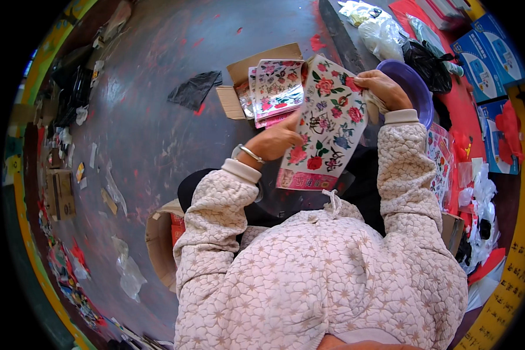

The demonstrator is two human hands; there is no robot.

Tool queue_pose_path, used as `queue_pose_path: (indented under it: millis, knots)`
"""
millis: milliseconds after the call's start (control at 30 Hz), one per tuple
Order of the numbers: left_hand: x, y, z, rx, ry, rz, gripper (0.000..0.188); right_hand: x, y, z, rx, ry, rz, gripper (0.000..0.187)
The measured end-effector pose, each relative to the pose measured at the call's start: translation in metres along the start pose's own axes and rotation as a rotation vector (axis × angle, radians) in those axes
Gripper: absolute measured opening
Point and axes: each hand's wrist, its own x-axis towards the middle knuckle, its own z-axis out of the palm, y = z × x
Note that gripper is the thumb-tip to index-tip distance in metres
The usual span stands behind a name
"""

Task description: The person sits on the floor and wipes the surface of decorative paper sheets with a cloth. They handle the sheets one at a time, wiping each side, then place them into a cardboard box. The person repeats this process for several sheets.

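Note:
A white sheet of flower stickers (326,125), with red and pink roses and a pink strip along its near end, slants in front of my chest. My right hand (387,90) pinches its far right corner between thumb and fingers. At the left edge of the sheet, my left hand (276,139) is closed, thumb on the printed face and other fingers partly hidden. Just beyond the left hand, several similar sticker sheets (279,87) stand in an opened cardboard box (233,102).
A purple basin (420,96) sits right of my right hand, beside a black plastic bag (429,64). Blue boxes (489,55) line the far right. A dark plastic piece (195,90) and clear plastic scraps (128,271) lie on the grey floor. Another carton (157,242) stands by my left elbow.

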Motion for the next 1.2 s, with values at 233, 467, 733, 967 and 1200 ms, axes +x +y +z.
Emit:
queue_pose_path:
  millis: [233,467,733,967,1200]
  knots:
    - [0.001,0.008,-0.006,-0.011,0.032,-0.024,0.072,0.007,0.001,0.001,-0.227,0.079,-0.027,0.025]
    - [0.005,-0.019,-0.021,-0.381,0.216,-0.142,0.081,0.012,-0.019,0.027,-0.109,0.671,-0.519,0.018]
    - [0.002,-0.009,-0.018,-0.367,0.229,-0.196,0.063,-0.021,-0.024,0.149,-0.770,0.368,-1.201,0.006]
    - [-0.012,0.012,-0.017,-0.350,0.198,-0.122,0.077,0.052,-0.012,0.036,-0.963,0.811,-0.608,0.016]
    - [-0.004,0.013,-0.030,-0.575,0.289,0.013,0.074,0.040,-0.014,-0.023,0.361,0.784,-0.522,0.027]
